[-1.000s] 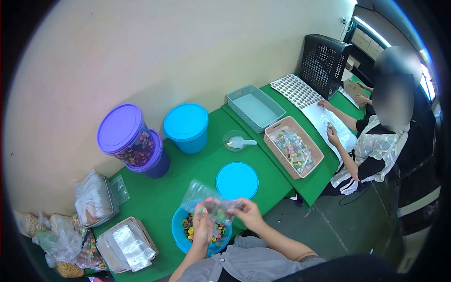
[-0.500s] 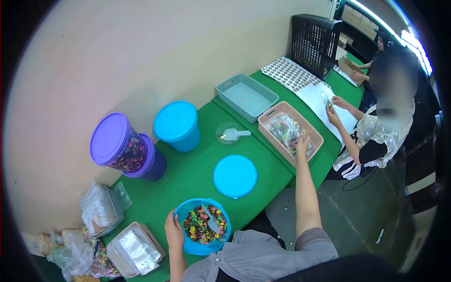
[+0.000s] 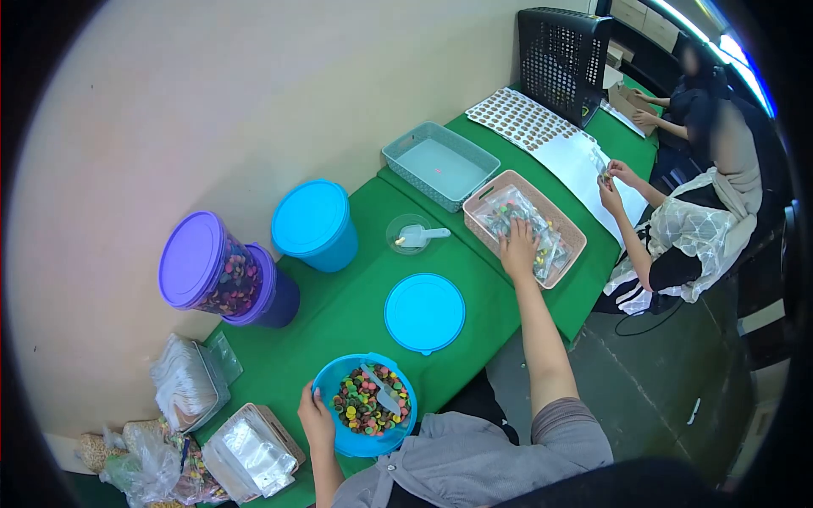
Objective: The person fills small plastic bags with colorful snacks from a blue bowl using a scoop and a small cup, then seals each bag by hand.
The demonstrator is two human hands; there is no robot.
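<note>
Entries from my remote view:

Left hand (image 3: 317,416): at the near-left rim of a blue bowl (image 3: 349,438), thumb along the edge; I cannot tell how firmly it grips.

Right hand (image 3: 519,251): palm down, fingers extended and slightly apart, resting on filled clear packets (image 3: 513,204); I cannot tell whether it pinches any.

Packets: heaped inside a pink basket (image 3: 555,213), coloured pieces showing through the plastic.

Bowl contents: small round pieces (image 3: 356,400) in yellow, green, pink and brown, with a pale scoop (image 3: 383,391) lying on top.

On the green cloth (image 3: 364,313), I list:
– blue lid (image 3: 425,313), flat, between bowl and pink basket;
– clear dish (image 3: 395,239) bearing a white scoop (image 3: 425,236);
– grey-green basket (image 3: 440,166), just beside the pink one;
– lidded blue bucket (image 3: 313,222), near the wall;
– purple-lidded tub (image 3: 196,258), next to the bucket;
– flat clear bags (image 3: 258,453), stacked at lower left.

Far right: a co-worker's hands (image 3: 613,193), holding a small packet (image 3: 603,173) over white sheeting (image 3: 572,173).
</note>
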